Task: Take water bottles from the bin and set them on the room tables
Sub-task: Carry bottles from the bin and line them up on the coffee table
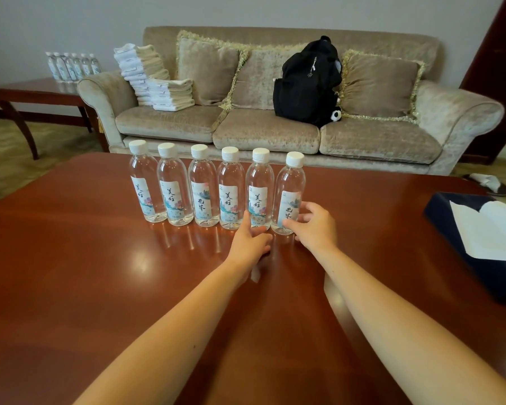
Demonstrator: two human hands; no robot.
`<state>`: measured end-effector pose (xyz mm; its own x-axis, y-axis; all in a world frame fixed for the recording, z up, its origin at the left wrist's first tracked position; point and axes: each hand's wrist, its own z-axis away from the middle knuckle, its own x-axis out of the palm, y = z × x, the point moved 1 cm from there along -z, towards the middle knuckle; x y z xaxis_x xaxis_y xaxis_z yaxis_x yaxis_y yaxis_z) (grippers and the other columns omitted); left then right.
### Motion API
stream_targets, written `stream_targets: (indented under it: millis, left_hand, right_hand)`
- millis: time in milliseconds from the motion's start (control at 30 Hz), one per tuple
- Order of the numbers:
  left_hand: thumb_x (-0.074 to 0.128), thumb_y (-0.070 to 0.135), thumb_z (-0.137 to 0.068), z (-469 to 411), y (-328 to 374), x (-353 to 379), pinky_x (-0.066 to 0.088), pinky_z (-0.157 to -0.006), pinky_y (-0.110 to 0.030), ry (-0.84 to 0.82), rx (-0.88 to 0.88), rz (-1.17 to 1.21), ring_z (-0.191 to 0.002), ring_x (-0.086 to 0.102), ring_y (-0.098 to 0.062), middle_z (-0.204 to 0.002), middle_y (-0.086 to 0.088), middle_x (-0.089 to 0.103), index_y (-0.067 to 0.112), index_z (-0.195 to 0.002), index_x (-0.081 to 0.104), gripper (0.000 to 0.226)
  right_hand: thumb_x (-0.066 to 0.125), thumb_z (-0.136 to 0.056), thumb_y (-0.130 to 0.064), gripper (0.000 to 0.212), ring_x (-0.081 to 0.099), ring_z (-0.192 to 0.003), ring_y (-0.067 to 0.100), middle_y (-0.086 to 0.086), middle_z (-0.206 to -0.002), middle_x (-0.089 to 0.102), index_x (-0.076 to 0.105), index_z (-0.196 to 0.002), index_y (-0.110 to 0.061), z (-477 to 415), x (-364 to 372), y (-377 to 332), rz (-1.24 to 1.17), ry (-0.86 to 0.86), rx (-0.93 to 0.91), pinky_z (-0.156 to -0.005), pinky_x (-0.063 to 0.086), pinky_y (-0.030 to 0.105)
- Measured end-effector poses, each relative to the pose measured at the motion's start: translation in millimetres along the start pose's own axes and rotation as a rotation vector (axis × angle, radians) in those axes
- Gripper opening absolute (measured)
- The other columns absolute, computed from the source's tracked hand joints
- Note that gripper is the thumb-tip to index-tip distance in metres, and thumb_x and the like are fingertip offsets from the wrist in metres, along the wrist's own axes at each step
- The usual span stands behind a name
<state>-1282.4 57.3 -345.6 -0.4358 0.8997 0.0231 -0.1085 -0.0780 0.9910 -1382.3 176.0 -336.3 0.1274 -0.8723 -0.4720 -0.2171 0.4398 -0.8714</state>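
One wide-angle camera worn on the head looks forward and down across the near table (85, 273), which fills the lower frame. The sofa (263, 130) stands farther off across the top.

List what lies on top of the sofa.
Stacked folded towels at its left end, three fringed cushions, and a black backpack with a small panda toy. The backpack covers part of the middle cushion; anything behind it is hidden.

The surface (70, 273) was reddish wood, polished to a mirror gloss. The bottles (202, 185) were clear, smooth plastic with white plastic caps (199, 151). The sofa (263, 133) wore plush, velvety beige cloth; the towels (170, 95) looked soft terry, and the backpack (301, 83) matt black fabric.
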Motion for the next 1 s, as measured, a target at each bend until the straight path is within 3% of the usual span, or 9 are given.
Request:
stream_targets:
  millis: [233,400,600,700,800,933,1000]
  left_hand:
    - [0.055,-0.001,-0.089,-1.8,-2.7,-0.7,0.052,-0.099,-0.043,-0.005,0.011,0.006,-0.113,0.064,-0.023,-0.127,-0.009,0.061,0.037,-0.152,0.024,0.080]
    - [0.055,-0.002,-0.088,-1.9,-1.5,-0.6,0.054,-0.097,-0.045,-0.004,0.014,0.012,-0.112,0.065,-0.027,-0.125,-0.009,0.062,0.039,-0.149,0.030,0.077]
    - [0.058,0.002,-0.089,2.8,2.7,0.6,0.053,-0.098,-0.041,-0.004,0.006,0.005,-0.112,0.061,-0.021,-0.122,-0.007,0.060,0.033,-0.147,0.034,0.069]
    - [0.059,0.004,-0.092,9.4,8.1,0.1,0.053,-0.092,-0.035,0.009,-0.040,-0.023,-0.103,0.060,-0.016,-0.114,0.001,0.056,0.021,-0.151,0.029,0.068]
    - [0.063,0.010,-0.092,19.6,15.3,-6.0,0.053,-0.086,-0.031,-0.009,-0.060,-0.196,-0.090,0.058,-0.009,-0.128,-0.005,0.054,0.012,-0.152,0.026,0.071]
    - [0.067,0.017,-0.090,37.2,23.9,-20.7,0.044,-0.103,-0.032,-0.090,0.026,-0.544,-0.127,0.051,-0.021,-0.146,-0.009,0.047,0.011,-0.153,0.027,0.074]
    - [0.069,0.024,-0.090,45.8,27.0,-28.0,0.041,-0.107,-0.034,-0.154,0.066,-0.754,-0.131,0.049,-0.022,-0.150,-0.009,0.043,0.012,-0.153,0.026,0.077]
  right_hand:
    - [0.084,-0.073,-0.027,0.056,0.071,-0.077,0.019,-0.005,-0.087,0.072,0.064,-0.125,-0.021,-0.4,2.0,-5.1,0.026,0.019,-0.006,-0.074,0.061,0.047]
    - [0.081,-0.077,-0.026,0.048,0.071,-0.075,0.021,-0.005,-0.089,0.073,0.065,-0.122,-0.023,-0.9,2.0,-9.0,0.061,0.017,-0.010,-0.073,0.059,0.040]
    - [0.078,-0.081,-0.019,0.055,0.061,-0.092,0.009,-0.006,-0.106,0.070,0.059,-0.132,-0.023,8.9,-8.4,-14.7,0.073,-0.114,-0.046,-0.080,0.049,0.029]
    - [0.079,-0.079,-0.020,0.053,0.067,-0.105,0.015,-0.006,-0.116,0.071,0.060,-0.128,-0.026,19.5,-10.3,-17.5,0.091,-0.216,-0.052,-0.090,0.053,0.036]
    - [0.076,-0.081,-0.027,0.058,0.059,-0.122,0.021,-0.003,-0.132,0.063,0.057,-0.135,-0.025,32.2,-16.0,-22.9,0.246,-0.284,-0.084,-0.101,0.048,0.038]
    - [0.073,-0.085,-0.038,0.080,0.035,-0.143,0.025,0.005,-0.158,0.033,0.035,-0.153,-0.019,54.7,-35.5,-34.6,0.537,-0.414,-0.170,-0.113,0.033,0.037]
    - [0.072,-0.085,-0.044,0.090,0.018,-0.151,0.027,0.006,-0.165,0.018,0.024,-0.157,-0.020,66.0,-43.1,-37.6,0.720,-0.502,-0.214,-0.121,0.022,0.041]
